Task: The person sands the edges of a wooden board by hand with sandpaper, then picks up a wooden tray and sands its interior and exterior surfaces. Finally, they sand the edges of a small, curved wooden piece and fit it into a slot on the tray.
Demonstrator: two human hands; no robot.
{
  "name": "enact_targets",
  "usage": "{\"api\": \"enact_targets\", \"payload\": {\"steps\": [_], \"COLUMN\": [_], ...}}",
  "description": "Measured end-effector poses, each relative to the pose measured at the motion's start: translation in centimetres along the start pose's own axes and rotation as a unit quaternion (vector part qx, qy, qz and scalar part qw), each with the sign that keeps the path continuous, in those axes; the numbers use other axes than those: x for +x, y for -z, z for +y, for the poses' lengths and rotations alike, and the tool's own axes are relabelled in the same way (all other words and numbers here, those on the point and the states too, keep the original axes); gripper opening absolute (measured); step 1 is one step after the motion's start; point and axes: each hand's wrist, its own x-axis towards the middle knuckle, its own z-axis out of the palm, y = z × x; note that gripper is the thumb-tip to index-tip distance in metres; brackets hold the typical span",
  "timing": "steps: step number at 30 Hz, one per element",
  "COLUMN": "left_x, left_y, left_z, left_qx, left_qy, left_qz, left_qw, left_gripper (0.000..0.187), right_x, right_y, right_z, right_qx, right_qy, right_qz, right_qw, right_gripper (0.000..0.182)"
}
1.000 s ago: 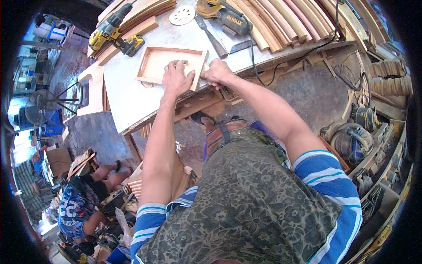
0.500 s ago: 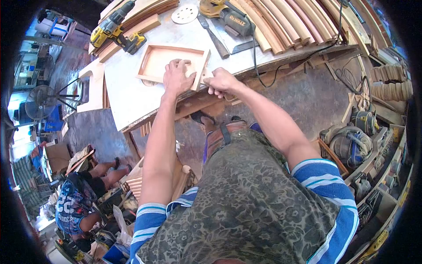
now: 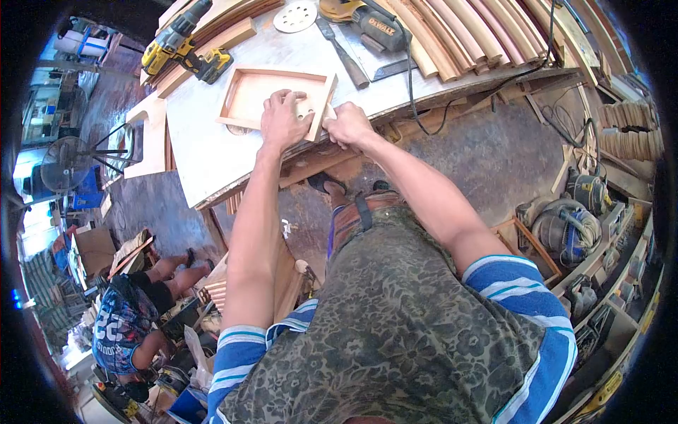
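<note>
A shallow pale wooden tray (image 3: 244,73) with raised sides lies on the white-topped workbench, close to its front edge. Reaching over its front side, my left hand (image 3: 284,121) presses down into the tray with bent fingers and holds it; the thumb points toward the right end wall. My right hand (image 3: 347,126) is closed just outside that end wall, at the bench edge. A small pale piece shows at its fingertips against the tray, but its kind is hard to make out. Small holes or dark spots show in the tray beside my left thumb.
On the bench (image 3: 201,152) lie a yellow cordless drill (image 3: 180,48), a white perforated disc (image 3: 295,16), a chisel-like tool (image 3: 346,55), a corded sander (image 3: 374,30) and curved wood strips (image 3: 466,35). A cable hangs over the edge. A co-worker (image 3: 120,325) sits low at left.
My right hand has shifted slightly left and up along the tray's end wall. My left hand stays on the tray, its fingers drawn a little closer together.
</note>
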Motion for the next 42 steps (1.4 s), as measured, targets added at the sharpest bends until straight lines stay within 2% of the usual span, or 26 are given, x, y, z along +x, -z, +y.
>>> {"api": "enact_targets", "payload": {"steps": [4, 7, 9, 11, 14, 17, 19, 21, 25, 30, 35, 37, 41, 42], "left_x": [0.3, 0.1, 0.3, 0.3, -0.1, 0.1, 0.1, 0.1, 0.0, 0.1, 0.2, 0.3, 0.6, 0.4], "left_y": [0.0, 0.2, 0.2, 0.2, -0.1, -0.1, -0.2, -0.2, -0.4, -0.2, -0.4, 0.0, 0.5, 0.3], "left_z": [0.2, 0.0, 0.3, 0.3, 0.2, 0.0, 0.1, 0.2, 0.0, -0.1, -0.5, -0.1, 0.0, -0.1], "left_qx": [-0.004, -0.006, -0.004, -0.005, -0.006, -0.002, -0.004, -0.009, 0.007, 0.001, 0.001, -0.004, 0.006, 0.009], "left_qy": [0.012, 0.010, 0.018, 0.018, 0.017, 0.006, 0.009, 0.023, 0.012, 0.009, -0.003, -0.003, 0.006, 0.010], "left_qz": [-0.013, 0.002, -0.014, -0.006, 0.011, 0.015, 0.005, 0.017, 0.012, 0.008, 0.000, 0.001, -0.023, -0.030], "left_qw": [1.000, 1.000, 1.000, 1.000, 1.000, 1.000, 1.000, 1.000, 1.000, 1.000, 1.000, 1.000, 1.000, 0.999], "left_gripper": [0.055, 0.056, 0.058, 0.058, 0.059, 0.058, 0.058, 0.057, 0.056, 0.059, 0.061, 0.061, 0.059, 0.058], "right_x": [0.3, 0.2, -0.1, 0.6, 2.1, 0.9, 0.9, 0.9, 0.3, 1.1, 1.1, 0.4, -0.6, -0.7], "right_y": [-0.1, 0.0, 0.2, 0.8, -0.2, 0.9, 1.3, 1.0, 1.0, 0.4, 0.0, 0.2, 0.2, 0.1], "right_z": [0.7, 0.1, 0.2, 0.2, 1.3, 0.4, 0.3, -0.2, -0.2, -0.1, 0.7, 0.8, 0.8, 0.2], "right_qx": [-0.025, -0.028, -0.036, -0.044, -0.079, -0.108, -0.073, -0.051, -0.068, -0.041, -0.009, -0.036, -0.003, 0.017], "right_qy": [0.044, 0.015, -0.003, 0.018, 0.052, 0.063, 0.057, 0.011, 0.041, 0.035, -0.002, 0.039, 0.053, 0.019], "right_qz": [0.072, 0.065, 0.004, 0.002, 0.087, 0.035, 0.023, 0.030, -0.007, 0.026, -0.012, -0.006, -0.005, -0.004], "right_qw": [0.996, 0.997, 0.999, 0.999, 0.992, 0.991, 0.995, 0.998, 0.997, 0.998, 1.000, 0.999, 0.999, 1.000], "right_gripper": [0.032, 0.032, 0.032, 0.032, 0.031, 0.035, 0.037, 0.037, 0.037, 0.032, 0.031, 0.030, 0.031, 0.032]}}
